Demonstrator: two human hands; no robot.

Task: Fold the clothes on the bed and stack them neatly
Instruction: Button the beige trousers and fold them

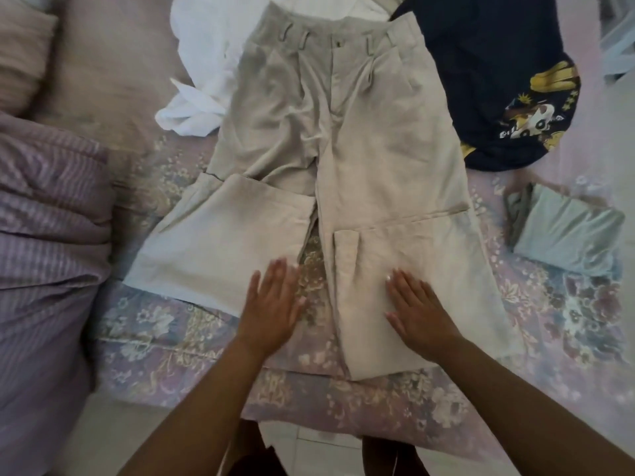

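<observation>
**Premises: domestic bedroom**

A bed [144, 345] with a floral purple cover fills the view. A striped purple duvet [44, 235] lies bunched at one side, a pillow [24, 53] beyond it. Household clothing [498, 80] is spread over the cover. Pale tiled floor [309, 451] below.

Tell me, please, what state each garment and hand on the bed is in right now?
Beige trousers: spread flat, front up, unfolded.
White garment: crumpled.
Navy printed shirt: loosely heaped.
Pale green garment: folded.
Left hand: flat, open.
Right hand: flat on a trouser leg.
</observation>
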